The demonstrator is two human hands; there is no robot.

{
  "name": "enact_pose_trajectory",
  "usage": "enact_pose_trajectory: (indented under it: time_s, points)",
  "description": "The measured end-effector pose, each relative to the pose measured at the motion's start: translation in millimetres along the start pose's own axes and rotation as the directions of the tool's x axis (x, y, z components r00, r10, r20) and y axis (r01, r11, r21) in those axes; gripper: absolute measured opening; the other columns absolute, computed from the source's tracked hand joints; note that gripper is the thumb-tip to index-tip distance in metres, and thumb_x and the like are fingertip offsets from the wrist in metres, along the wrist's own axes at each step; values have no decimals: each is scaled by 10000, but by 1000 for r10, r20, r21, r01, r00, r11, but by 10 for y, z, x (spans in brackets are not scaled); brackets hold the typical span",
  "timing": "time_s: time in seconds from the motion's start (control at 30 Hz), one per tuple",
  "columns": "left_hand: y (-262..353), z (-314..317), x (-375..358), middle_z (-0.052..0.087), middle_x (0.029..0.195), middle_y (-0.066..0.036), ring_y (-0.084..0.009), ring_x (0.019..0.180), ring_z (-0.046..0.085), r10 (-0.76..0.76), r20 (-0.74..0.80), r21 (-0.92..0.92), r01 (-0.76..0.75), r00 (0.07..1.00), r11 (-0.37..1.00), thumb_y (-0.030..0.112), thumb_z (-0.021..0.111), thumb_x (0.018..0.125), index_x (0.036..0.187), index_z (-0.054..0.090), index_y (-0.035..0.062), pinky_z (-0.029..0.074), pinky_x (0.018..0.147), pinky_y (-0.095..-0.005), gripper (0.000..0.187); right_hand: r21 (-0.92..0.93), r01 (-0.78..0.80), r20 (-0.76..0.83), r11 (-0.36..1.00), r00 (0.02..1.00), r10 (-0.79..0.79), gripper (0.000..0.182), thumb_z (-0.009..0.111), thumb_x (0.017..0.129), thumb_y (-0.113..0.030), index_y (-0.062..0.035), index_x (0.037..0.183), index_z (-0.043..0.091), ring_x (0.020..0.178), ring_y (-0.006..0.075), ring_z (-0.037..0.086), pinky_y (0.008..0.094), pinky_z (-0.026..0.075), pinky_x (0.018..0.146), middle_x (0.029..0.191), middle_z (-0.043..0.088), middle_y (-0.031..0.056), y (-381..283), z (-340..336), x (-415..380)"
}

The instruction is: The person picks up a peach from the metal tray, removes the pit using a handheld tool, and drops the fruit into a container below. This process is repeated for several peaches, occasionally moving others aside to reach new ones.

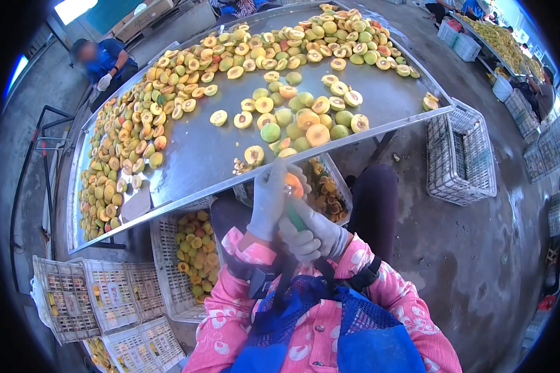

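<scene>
My gloved left hand (267, 202) is closed around an orange-red peach (294, 184), just off the near edge of the metal table (193, 149). Close against it, my gloved right hand (314, 231) wraps round a green-handled tool (295, 216); its working end is hidden at the fruit, and blur hides the detail. On the table ahead lies a loose group of peach halves (318, 134), some cut side up with pits showing. A few loose pits (241, 166) rest at the table's near edge, beside one half (254, 155).
More halved peaches (130, 137) are heaped along the table's far and left sides. Below sit a crate of peaches (196, 248) and a container of pieces (330, 199). An upright white crate (460, 152) stands right. Stacked crates (99, 295) are at left; a co-worker (109, 65) sits beyond.
</scene>
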State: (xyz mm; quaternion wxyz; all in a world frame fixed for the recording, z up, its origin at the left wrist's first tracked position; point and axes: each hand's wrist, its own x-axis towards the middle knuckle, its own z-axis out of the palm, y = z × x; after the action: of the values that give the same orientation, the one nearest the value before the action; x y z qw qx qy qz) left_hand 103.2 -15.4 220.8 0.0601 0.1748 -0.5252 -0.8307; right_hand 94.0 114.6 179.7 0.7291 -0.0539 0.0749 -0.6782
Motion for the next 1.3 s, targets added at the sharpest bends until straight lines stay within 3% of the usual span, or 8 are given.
enact_pose_trajectory:
  time_s: [0.2, 0.37, 0.4, 0.43, 0.57, 0.77, 1.1, 1.3]
  points:
    - [-260, -165, 108, 611, 678, -109, -199, 610, 592, 293, 172, -31, -293, 940, 956, 419, 434, 995, 871, 601, 4, 505, 605, -291, 464, 160, -58, 203, 985, 979, 25, 591, 321, 933, -660, -128, 872, 571, 355, 53, 257, 218, 208, 329, 513, 319, -69, 103, -320, 115]
    - [-526, -548, 217, 629, 825, -130, -227, 707, 610, 200, -352, -99, -249, 914, 964, 298, 494, 979, 966, 591, -2, 503, 638, -329, 316, 117, -47, 236, 992, 972, 18, 601, 340, 928, -661, -113, 884, 583, 380, 54, 296, 216, 246, 352, 534, 341, -65, 52, -449, 147]
    - [-456, -749, 119, 626, 833, -138, -232, 721, 614, 595, -297, 610, -330, 747, 720, 234, 527, 950, 972, 595, -4, 501, 646, -340, 249, 115, -53, 236, 992, 971, 24, 601, 340, 928, -661, -113, 884, 583, 380, 54, 296, 216, 246, 352, 534, 341, -65, 17, -436, 140]
    - [-365, -1027, -24, 623, 840, -146, -238, 736, 619, 813, 31, 982, -169, 581, 83, 170, 560, 921, 978, 599, -6, 499, 654, -351, 190, -27, 6, 7, 1000, 1000, -5, 593, 352, 937, -643, -105, 894, 597, 394, 57, 321, 217, 265, 366, 539, 358, -58, -20, -411, 126]
    - [183, -1717, -434, 635, 909, -163, -295, 839, 626, 869, -317, 940, 249, 380, 234, 65, 622, 851, 998, 627, -15, 497, 743, -382, 167, -473, -155, -652, 867, 723, -226, 547, 371, 980, -559, -80, 929, 632, 432, 73, 382, 229, 310, 402, 558, 429, -26, -134, -554, 193]
    - [-315, -1471, 721, 606, 1123, -253, -382, 1063, 581, 764, 1, 976, 166, 645, -141, 394, 658, 843, 1176, 576, -1, 478, 894, -423, 523, -838, -75, -468, 541, 609, -641, 403, 445, 998, -388, -41, 927, 636, 530, 105, 483, 266, 412, 504, 646, 539, 20, -41, -774, 248]
    - [-252, -1048, 1172, 656, 907, -169, -325, 828, 661, 482, -93, 995, 71, 871, 64, 305, 712, 774, 993, 590, 9, 524, 768, -411, 388, -726, 1, -619, 687, 434, -655, 289, 486, 981, -304, -35, 967, 592, 490, 75, 484, 229, 419, 430, 645, 508, -3, -204, -239, -208]
    - [-56, -404, 205, 595, 988, -72, -119, 883, 562, 158, -61, 319, -131, 986, 939, 253, 552, 905, 1132, 591, -12, 475, 719, -260, 351, -893, 2, -369, 450, 572, -733, 238, 522, 964, -221, -20, 883, 619, 544, 67, 466, 247, 378, 487, 617, 510, 4, -48, 133, 144]
